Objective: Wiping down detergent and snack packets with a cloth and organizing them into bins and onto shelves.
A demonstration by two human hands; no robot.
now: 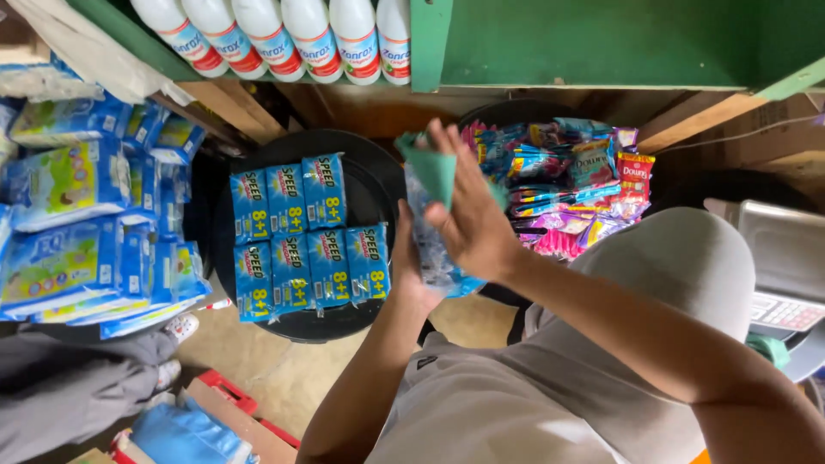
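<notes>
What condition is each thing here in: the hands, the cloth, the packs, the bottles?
Left hand: closed on a clear plastic pack.
Right hand: holding a green cloth against the pack.
Blue sachet packs: laid flat in rows on a black tub.
White bottles: upright, capped, on a shelf.

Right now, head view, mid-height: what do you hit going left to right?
Stacked blue-green packs → blue sachet packs on the black tub → left hand → right hand holding a green cloth → colourful sachets → weighing scale
</notes>
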